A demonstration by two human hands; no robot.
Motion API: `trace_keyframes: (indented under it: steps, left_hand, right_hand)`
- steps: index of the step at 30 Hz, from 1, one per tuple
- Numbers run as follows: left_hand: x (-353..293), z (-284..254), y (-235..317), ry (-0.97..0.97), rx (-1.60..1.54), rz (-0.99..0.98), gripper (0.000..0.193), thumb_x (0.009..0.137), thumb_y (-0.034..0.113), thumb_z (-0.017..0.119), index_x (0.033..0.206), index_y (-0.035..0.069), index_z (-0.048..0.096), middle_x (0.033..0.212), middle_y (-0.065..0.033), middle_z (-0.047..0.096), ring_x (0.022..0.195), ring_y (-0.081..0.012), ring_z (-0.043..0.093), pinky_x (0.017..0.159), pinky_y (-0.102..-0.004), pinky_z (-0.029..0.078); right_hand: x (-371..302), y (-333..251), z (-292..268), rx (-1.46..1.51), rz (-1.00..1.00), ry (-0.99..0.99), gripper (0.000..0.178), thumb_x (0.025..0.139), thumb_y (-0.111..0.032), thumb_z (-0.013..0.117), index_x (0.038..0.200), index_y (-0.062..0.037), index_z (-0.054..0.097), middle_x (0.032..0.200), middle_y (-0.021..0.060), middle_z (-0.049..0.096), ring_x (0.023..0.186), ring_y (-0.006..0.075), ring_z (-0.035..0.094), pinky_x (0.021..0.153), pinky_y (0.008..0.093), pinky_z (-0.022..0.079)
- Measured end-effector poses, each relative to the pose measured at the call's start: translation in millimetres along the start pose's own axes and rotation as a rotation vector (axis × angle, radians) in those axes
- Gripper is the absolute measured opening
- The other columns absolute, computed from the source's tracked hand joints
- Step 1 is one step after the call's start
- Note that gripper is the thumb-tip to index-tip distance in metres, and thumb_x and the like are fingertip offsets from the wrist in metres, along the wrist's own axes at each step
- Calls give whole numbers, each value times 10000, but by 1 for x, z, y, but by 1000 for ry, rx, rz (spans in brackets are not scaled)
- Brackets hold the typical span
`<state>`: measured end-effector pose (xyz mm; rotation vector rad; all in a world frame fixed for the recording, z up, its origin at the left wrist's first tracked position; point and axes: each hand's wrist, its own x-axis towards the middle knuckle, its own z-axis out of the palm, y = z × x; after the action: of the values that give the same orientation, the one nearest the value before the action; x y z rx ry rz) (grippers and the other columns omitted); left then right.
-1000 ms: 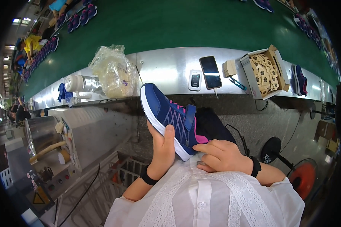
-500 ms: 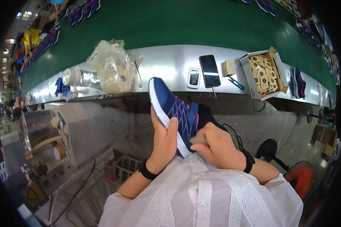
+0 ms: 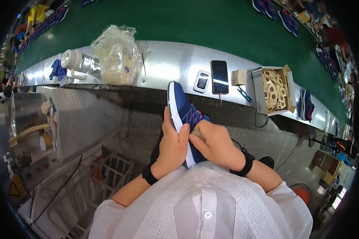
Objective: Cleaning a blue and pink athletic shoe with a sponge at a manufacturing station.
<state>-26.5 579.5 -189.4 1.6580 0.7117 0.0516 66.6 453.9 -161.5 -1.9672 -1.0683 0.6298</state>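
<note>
A blue sneaker [image 3: 179, 104] with a white sole and pink and purple lacing lines is held in front of my chest, toe pointing away from me. My left hand [image 3: 170, 148] is closed around its sole, with the thumb over the lower edge of the upper. Pinched in my right hand [image 3: 220, 146] is a small beige-grey block [image 3: 199, 132], mostly covered by my fingers. That block rests against the side of the sneaker, above the sole. My right fingers hide part of the shoe's upper and its opening.
Beyond the shoe runs a metal ledge [image 3: 167, 59] along a green conveyor belt [image 3: 179, 24]. On it are a plastic bag [image 3: 117, 55], a bottle [image 3: 81, 61], a phone [image 3: 219, 77], a box of tags [image 3: 259, 93] and another sneaker [image 3: 306, 105]. A grey machine [image 3: 83, 123] stands left.
My right hand and the block have moved up along the sneaker toward its middle, now covering the strap area. The shoe stands more upright, and the whole view has shifted.
</note>
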Motion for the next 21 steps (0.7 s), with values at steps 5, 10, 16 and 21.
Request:
trace_keyframes:
  steps: [5,10,16,21]
  left_hand:
    - [-4,1,-10,3,104,30,699,974,294,439,1440,-83,78,1395,-354,254,1230,-467,405,1002,-444,379]
    - [-1,3,6,8,50,45,715,973,311,437,1442,-81,67,1405,-352,245,1221,-472,418,996,-439,391]
    - [1,4,-5,5,67,50,709,972,282,440,1438,-88,54,1403,-351,251,1205,-451,446,995,-435,395]
    - [3,2,-10,1,-7,48,705,974,262,436,1438,-94,43,1412,-346,249,1234,-439,422,1015,-431,376]
  right_hand:
    - [-21,-3,-7,-47,87,-81,249,807,-177,654,784,-14,468,656,173,575,601,367,601,524,446,465]
    - [6,1,-5,-10,20,51,256,794,-200,675,774,-33,482,646,168,579,587,346,610,508,426,470]
    - [-19,1,-14,-74,137,-133,216,829,-181,640,790,-34,486,642,152,594,594,356,602,511,424,464]
    - [-9,1,-6,-77,67,-6,260,811,-224,662,805,-32,488,636,159,591,584,356,604,508,428,468]
